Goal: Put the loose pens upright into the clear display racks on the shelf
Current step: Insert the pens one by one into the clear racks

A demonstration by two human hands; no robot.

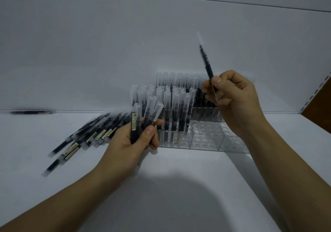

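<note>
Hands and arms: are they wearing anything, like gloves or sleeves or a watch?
No. The left hand and the right hand are bare: no gloves, no rings. Both forearms are bare too, with no sleeve, watch or bracelet down to the picture's edge. The thumbnails are short and unpainted.

No legible text, brand or number anywhere in frame. Pale rectangular sticker [133, 123] with small dark print, on the barrel of the foremost of the bundle of pens [148, 114] gripped in the left hand [132, 145], centre of frame: characters too small and blurred to read. Similar pale stickers on barrels of the loose pens [86, 136] heaped at centre left: likewise unreadable. Pale strip on the lone pen [32, 112] at far left: smeared. Right of centre, single pen [206, 61] pinched in the right hand [232, 95]: motion-blurred, no marking resolvable.
</note>
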